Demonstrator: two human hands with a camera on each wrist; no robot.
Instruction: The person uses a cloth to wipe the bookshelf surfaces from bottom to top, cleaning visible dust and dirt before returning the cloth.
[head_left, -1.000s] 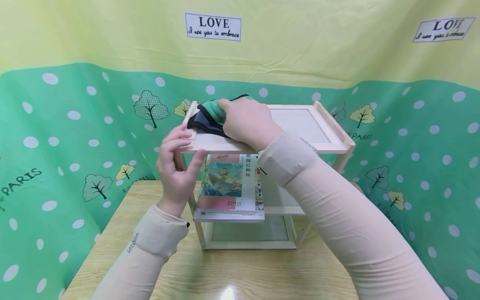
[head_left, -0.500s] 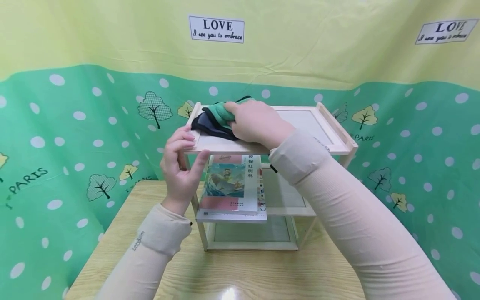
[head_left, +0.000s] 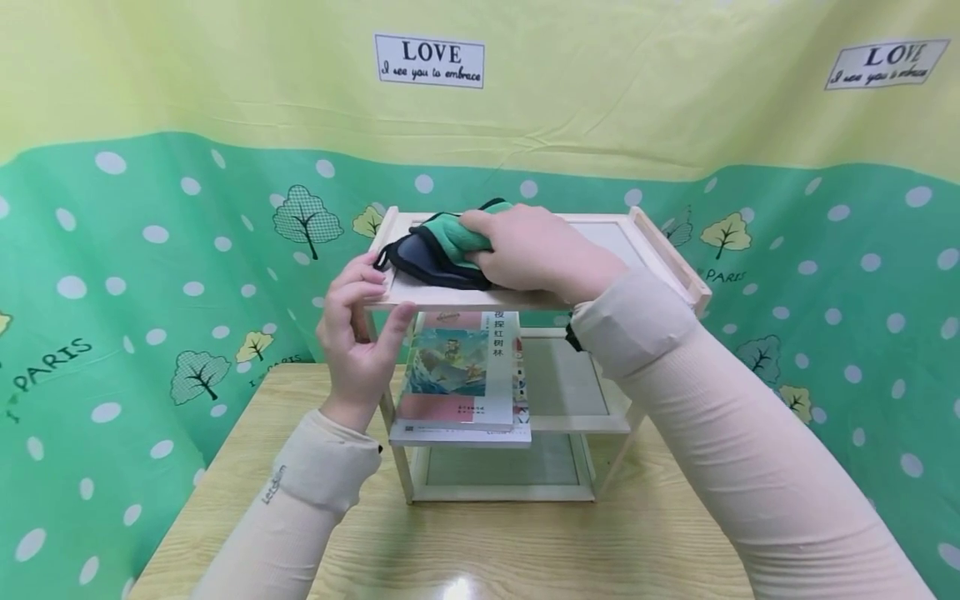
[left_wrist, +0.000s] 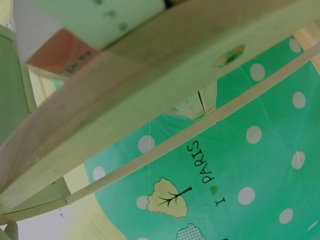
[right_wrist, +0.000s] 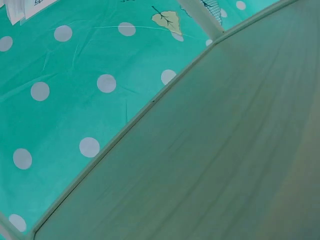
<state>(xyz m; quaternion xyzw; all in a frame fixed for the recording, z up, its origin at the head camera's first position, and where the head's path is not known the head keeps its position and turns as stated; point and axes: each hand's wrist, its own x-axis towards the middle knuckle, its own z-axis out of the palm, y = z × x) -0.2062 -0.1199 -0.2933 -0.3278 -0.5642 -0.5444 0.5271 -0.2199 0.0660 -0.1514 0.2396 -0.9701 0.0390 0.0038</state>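
A small wooden shelf rack [head_left: 670, 254] with three levels stands on the table in the head view. At its top left front corner my left hand [head_left: 358, 329] grips the board, fingers over the side and thumb at the front edge. My right hand [head_left: 536, 250] holds a green and dark grey cloth [head_left: 455, 240] with black trim, bunched against the top panel. The cloth's loop lies near my left fingertips. In the left wrist view, a pale wooden bar [left_wrist: 150, 95] crosses close to the lens. The right wrist view shows a board [right_wrist: 190, 150] of the rack, but no hand.
Several books, a pink and white one [head_left: 450, 375] uppermost, lie on the left of the middle shelf and jut past its front. The bottom shelf [head_left: 502, 492] sits low on the wood-grain table [head_left: 480, 550]. A green and yellow printed curtain [head_left: 247, 217] surrounds the back and sides.
My right hand has slid the cloth to the right and slightly toward the front of the top panel. The left hand keeps its grip on the corner, and the books stay put.
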